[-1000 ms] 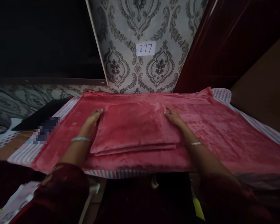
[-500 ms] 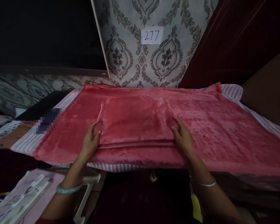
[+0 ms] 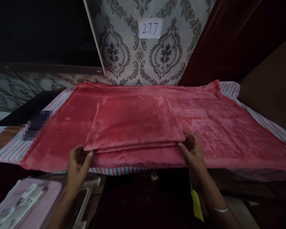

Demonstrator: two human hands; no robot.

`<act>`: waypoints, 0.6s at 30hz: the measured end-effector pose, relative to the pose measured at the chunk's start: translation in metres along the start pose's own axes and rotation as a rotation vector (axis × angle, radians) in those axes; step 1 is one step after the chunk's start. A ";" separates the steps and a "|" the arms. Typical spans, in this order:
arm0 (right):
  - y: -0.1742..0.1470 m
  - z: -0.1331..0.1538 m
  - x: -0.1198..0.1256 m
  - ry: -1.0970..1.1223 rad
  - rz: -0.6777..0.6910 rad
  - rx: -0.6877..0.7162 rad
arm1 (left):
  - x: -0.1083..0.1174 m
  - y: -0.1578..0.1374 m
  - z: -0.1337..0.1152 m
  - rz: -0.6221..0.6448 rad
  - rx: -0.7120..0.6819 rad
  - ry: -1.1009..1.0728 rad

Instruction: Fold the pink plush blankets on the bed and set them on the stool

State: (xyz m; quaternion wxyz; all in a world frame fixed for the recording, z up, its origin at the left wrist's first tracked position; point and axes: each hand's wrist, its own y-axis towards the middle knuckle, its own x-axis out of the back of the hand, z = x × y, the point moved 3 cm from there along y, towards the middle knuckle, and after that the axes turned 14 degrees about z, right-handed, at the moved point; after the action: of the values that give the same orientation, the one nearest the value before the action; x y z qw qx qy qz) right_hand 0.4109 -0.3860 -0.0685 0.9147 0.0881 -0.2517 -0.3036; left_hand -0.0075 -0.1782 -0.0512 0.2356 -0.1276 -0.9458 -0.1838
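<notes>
A folded piece of red plush cloth (image 3: 138, 121) lies in layers on a larger spread red plush blanket (image 3: 216, 136). My left hand (image 3: 77, 163) is closed at its near left corner, with thumb and fingers about the edge. At the near right corner my right hand (image 3: 193, 152) pinches the edge in the same way. Between the two hands the near edge runs fairly straight, showing several layers. The fingertips under the cloth are partly hidden.
Striped fabric (image 3: 10, 151) shows beneath the blanket. A pixelated dark object (image 3: 37, 125) lies at the left. Behind stand a dark screen (image 3: 45, 35) and a wall with a paper marked 277 (image 3: 150, 28). A white power strip (image 3: 22, 203) sits on a pink surface lower left.
Both hands have moved from the cloth's sides toward me, to its near corners, and closed on them. They are farther apart now, and the camera view has shifted slightly.
</notes>
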 end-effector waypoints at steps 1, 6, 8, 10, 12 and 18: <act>-0.005 0.000 0.000 -0.035 0.023 0.015 | 0.000 -0.005 0.001 0.033 -0.017 0.029; -0.003 0.000 -0.006 -0.310 0.047 0.099 | -0.006 -0.003 0.000 0.104 -0.212 0.299; 0.002 0.003 -0.012 -0.416 0.077 0.140 | -0.010 0.004 0.000 0.099 -0.261 0.396; 0.006 0.005 -0.018 -0.502 0.117 0.147 | -0.014 0.011 -0.001 0.098 -0.261 0.459; 0.008 0.007 -0.020 -0.562 0.140 0.142 | -0.017 0.015 -0.002 0.105 -0.241 0.501; 0.016 0.008 -0.007 -0.629 0.096 0.230 | -0.008 0.024 -0.004 0.042 -0.325 0.572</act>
State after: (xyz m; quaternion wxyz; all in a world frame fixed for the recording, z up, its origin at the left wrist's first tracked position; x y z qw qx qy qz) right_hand 0.4102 -0.3693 -0.0597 0.7896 0.0805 -0.5581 -0.2420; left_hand 0.0091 -0.1598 -0.0450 0.4720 -0.1263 -0.7966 -0.3560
